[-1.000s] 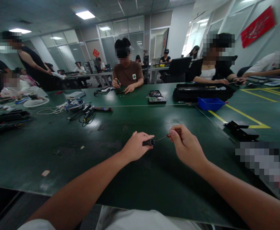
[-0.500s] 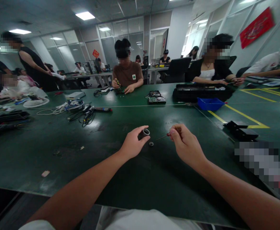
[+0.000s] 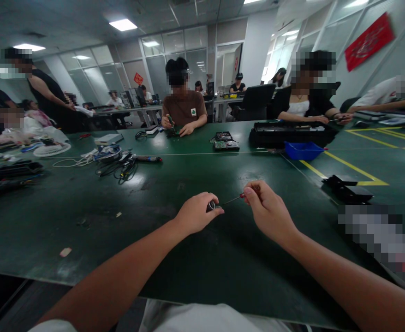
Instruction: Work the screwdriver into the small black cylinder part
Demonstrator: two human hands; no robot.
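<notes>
In the head view, my left hand (image 3: 197, 213) is closed around a small dark cylindrical part (image 3: 211, 206) with a pale ring at its open end. A small round metal piece (image 3: 218, 208) lies at the left fingertips, partly covered by them; I cannot tell whether they grip it. My right hand (image 3: 266, 205) holds a thin screwdriver (image 3: 236, 198) by its reddish handle. The screwdriver's shaft points left, and its tip comes close to the small piece and the left fingers.
The green table (image 3: 175, 267) stretches all round. Tangled cables (image 3: 124, 168) lie left, opened hard drives (image 3: 226, 142) ahead. A blue tray (image 3: 304, 150) sits before a long black housing (image 3: 292, 134); black brackets (image 3: 348, 189) lie right. A co-worker (image 3: 184, 106) sits opposite.
My left hand has lowered and shifted slightly right with the cylindrical part, reaching the small round piece on the table. My right hand and the screwdriver have barely moved.
</notes>
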